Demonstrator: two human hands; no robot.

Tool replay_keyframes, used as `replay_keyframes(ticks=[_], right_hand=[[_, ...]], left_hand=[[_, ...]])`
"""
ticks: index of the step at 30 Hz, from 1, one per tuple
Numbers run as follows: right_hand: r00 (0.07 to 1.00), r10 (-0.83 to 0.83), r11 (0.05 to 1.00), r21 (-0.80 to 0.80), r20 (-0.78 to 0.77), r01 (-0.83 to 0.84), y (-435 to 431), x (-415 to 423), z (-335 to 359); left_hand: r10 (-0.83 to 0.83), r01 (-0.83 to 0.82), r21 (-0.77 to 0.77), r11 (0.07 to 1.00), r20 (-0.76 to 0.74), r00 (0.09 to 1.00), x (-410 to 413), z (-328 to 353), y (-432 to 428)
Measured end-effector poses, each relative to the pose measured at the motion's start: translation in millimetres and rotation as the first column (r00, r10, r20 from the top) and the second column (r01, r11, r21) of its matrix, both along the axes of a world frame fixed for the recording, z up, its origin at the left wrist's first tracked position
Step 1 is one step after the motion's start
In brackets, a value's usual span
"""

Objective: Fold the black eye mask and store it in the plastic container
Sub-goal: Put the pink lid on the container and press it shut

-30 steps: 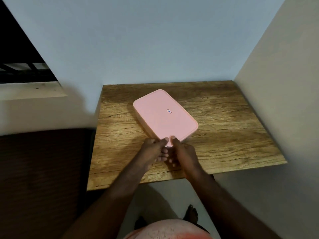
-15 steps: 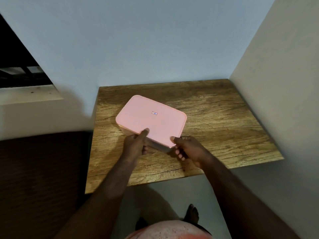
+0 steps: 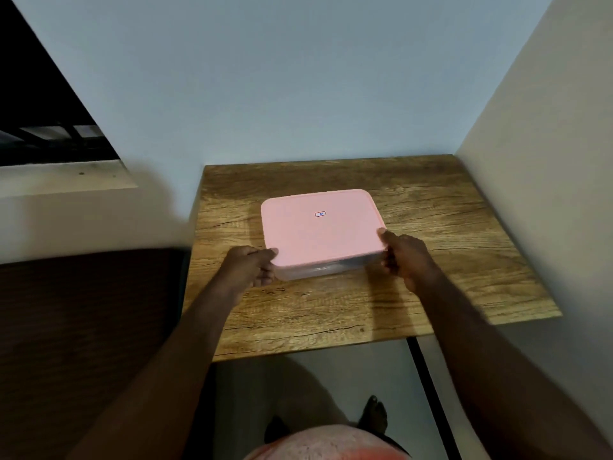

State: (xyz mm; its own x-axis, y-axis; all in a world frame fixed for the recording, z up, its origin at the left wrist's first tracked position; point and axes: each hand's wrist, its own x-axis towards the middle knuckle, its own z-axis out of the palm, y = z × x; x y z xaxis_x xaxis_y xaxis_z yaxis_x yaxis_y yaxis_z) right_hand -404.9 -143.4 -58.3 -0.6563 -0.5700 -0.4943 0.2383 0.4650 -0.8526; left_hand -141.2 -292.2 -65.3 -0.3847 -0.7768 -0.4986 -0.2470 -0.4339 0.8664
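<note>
A plastic container (image 3: 323,271) with a clear body and a pink lid (image 3: 320,230) sits on the wooden table (image 3: 431,260), its long side facing me. The lid is on. My left hand (image 3: 250,265) grips the container's near left corner, thumb on the lid's edge. At the near right corner my right hand (image 3: 403,254) holds it the same way. No black eye mask is in view; the lid hides the inside.
The table stands in a corner, with a blue-grey wall (image 3: 298,94) behind it and a beige wall (image 3: 547,161) at its right. A dark brown surface (image 3: 83,327) lies left of the table. Below its front edge are the floor and my foot (image 3: 374,415).
The container has turned from a diagonal to square with the table's front edge. My hands have moved apart from the middle of its near side to its two near corners.
</note>
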Motion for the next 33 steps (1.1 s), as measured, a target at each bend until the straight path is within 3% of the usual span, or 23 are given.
replay_keyframes(ticks=[2,4,9,16,19,22,27,30,33], right_hand=[[0.982,-0.185,0.98,-0.078,-0.036,0.182,-2.3,26.5,-8.3],[0.981,-0.192,0.973,-0.135,-0.002,0.19,-4.3,64.8,-16.4],[0.998,-0.023,0.987,-0.155,0.058,0.032,0.0,129.3,-19.8],[0.994,0.091,0.982,-0.168,0.059,-0.08,3.7,138.4,-16.1],[0.99,0.105,0.98,-0.177,0.09,-0.088,2.7,134.6,-14.3],[0.975,0.209,0.97,-0.141,0.08,-0.196,3.6,123.4,-12.7],[0.891,0.449,0.893,-0.039,0.065,-0.448,12.4,80.6,-6.8],[0.771,0.63,0.771,0.042,0.093,-0.635,17.3,46.0,2.0],[0.743,0.667,0.733,0.127,0.056,-0.668,15.8,20.9,9.7]], left_hand=[[0.039,-0.036,0.057,0.998,-0.047,0.998,-6.9,-4.6,19.3],[0.048,-0.036,0.113,0.993,-0.106,0.993,-16.7,-7.4,42.4],[0.05,-0.032,0.136,0.99,-0.135,0.99,-36.0,-13.0,85.6],[-0.001,0.004,0.025,1.0,-0.087,0.996,-38.0,-9.0,88.2],[0.01,-0.007,0.041,0.999,-0.087,0.996,-38.8,-9.0,88.0],[0.018,-0.015,0.061,0.998,-0.055,0.998,-35.2,-8.7,81.5],[0.199,-0.184,-0.161,0.97,0.082,0.977,-11.2,-10.2,36.0],[0.143,-0.085,-0.278,0.957,0.196,0.97,-0.3,-4.0,8.9],[-0.113,0.159,-0.198,0.967,0.226,0.968,-3.7,4.7,5.3]])
